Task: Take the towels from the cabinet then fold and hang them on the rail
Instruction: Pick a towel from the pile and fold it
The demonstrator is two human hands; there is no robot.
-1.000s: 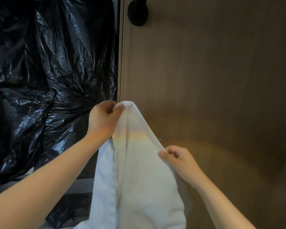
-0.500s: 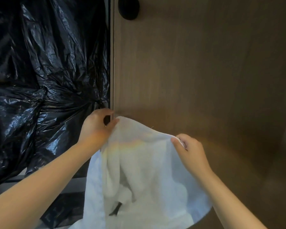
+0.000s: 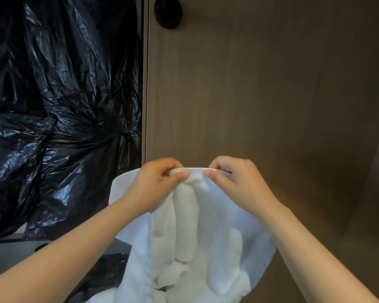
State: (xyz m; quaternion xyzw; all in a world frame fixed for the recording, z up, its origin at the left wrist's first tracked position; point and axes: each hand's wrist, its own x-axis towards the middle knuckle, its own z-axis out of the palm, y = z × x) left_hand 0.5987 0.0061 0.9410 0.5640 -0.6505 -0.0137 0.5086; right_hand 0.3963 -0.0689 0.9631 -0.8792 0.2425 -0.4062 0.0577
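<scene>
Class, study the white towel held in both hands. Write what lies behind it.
Behind the white towel stands a brown wooden panel, visible above and right of it. Left of it, black plastic sheeting shows. The panel's lower part is covered by the towel.

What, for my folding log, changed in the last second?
The right hand rose along the edge of the towel and closed in beside the left hand; both now pinch the top hem, cloth bunching below. The left hand kept its pinch; wooden panel and black plastic unchanged.
</scene>
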